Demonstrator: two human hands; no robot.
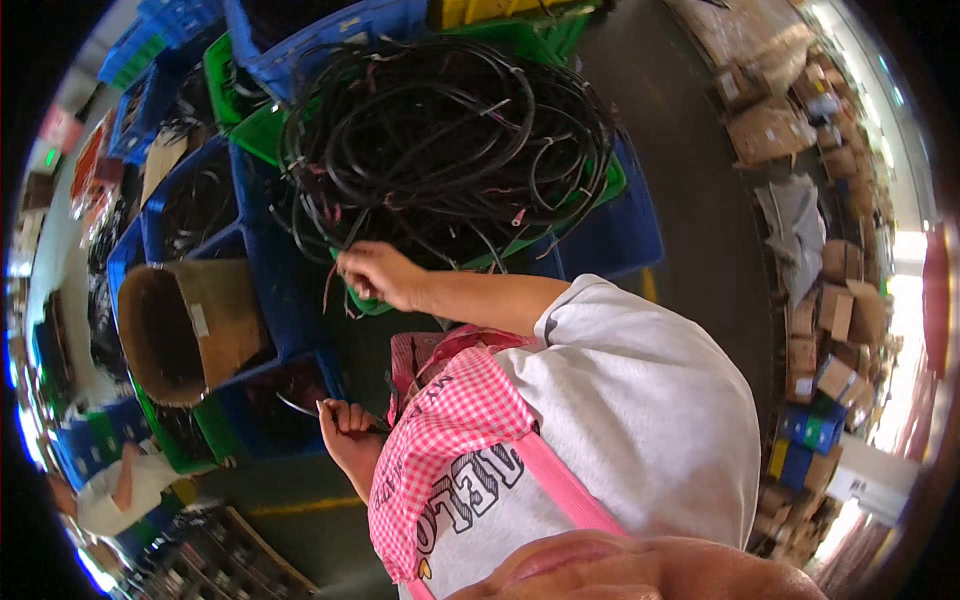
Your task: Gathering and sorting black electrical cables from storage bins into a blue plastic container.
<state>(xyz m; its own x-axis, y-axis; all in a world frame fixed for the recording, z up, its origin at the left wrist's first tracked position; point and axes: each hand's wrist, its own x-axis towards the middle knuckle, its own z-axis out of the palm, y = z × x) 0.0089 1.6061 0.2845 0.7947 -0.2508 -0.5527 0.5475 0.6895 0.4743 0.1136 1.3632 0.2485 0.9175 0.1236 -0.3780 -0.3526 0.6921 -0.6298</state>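
Observation:
A large tangle of black cables [450,140] with small pink pieces on some strands lies heaped over a green crate [605,185]. My right hand [385,275] reaches to the near left edge of the heap, fingers curled beside thin loose strands; what they grip is too small to make out. Lower down, my left hand [348,430] has its fingers curled near a dark, thin piece and beside a blue bin [300,375]; what it holds is unclear.
Blue bins [245,270] stand at left, one bearing an open cardboard box [225,325]. More crates [300,50] are behind the heap. Cardboard boxes [770,130] line the right side beside the dark floor [690,170]. Another person [125,485] is at the lower left.

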